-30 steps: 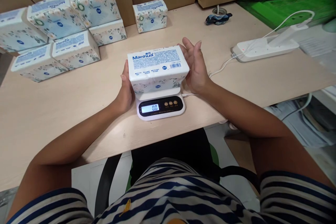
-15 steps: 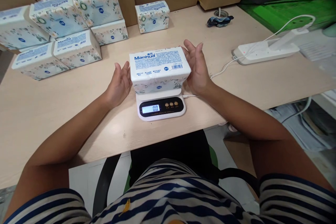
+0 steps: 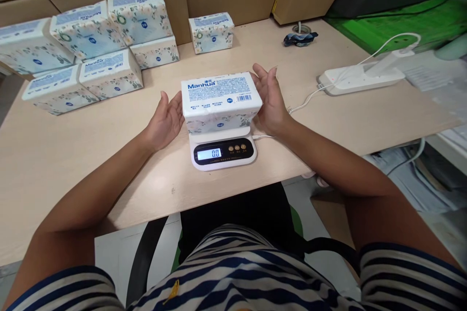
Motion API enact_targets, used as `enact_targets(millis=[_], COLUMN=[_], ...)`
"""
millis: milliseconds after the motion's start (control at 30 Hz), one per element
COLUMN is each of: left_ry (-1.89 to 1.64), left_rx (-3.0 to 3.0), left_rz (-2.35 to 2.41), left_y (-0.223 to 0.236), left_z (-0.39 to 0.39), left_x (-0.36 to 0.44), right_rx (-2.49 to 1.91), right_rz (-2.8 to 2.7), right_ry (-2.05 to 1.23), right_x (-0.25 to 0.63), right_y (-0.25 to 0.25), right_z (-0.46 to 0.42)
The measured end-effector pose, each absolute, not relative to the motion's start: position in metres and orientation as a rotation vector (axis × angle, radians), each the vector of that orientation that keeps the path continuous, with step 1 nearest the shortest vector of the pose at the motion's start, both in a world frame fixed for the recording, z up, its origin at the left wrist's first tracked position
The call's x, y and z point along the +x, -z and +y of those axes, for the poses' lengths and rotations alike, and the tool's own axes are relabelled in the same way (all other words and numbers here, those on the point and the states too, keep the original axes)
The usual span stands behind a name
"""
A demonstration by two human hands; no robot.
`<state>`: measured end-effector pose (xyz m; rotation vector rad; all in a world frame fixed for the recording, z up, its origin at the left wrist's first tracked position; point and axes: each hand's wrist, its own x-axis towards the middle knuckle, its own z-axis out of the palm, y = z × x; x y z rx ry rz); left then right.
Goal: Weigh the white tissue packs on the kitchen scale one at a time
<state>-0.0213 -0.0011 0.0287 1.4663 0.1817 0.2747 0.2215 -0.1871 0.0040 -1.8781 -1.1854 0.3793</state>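
A white Manhua tissue pack [image 3: 220,101] rests on a small white digital scale [image 3: 223,151] whose display reads 0.0. My left hand [image 3: 166,119] hovers open just left of the pack, palm toward it, a small gap between them. My right hand [image 3: 270,99] is open on the pack's right side, fingers stretched upward, close to or lightly touching the pack.
Several more tissue packs [image 3: 91,53] are stacked at the back left of the beige desk [image 3: 73,155], and one pack [image 3: 211,32] stands alone behind the scale. A white power strip [image 3: 359,79] with cables lies at the right. A dark small object [image 3: 299,38] sits at the back.
My left hand has let go of the pack and drawn a little to the left, opening. The pack now sits on the scale by itself. The view has tilted slightly.
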Motion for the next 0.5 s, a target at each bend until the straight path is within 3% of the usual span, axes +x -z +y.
enact_targets(millis=[500], left_ry=[-0.249], left_rx=[1.390], left_rz=[0.195], left_y=[-0.0223], left_z=[0.0046], left_x=[-0.0225], right_rx=[-1.870], right_rz=[-1.103], right_ry=[-0.366], right_x=[0.2235], right_y=[-0.0064], right_z=[-0.1882])
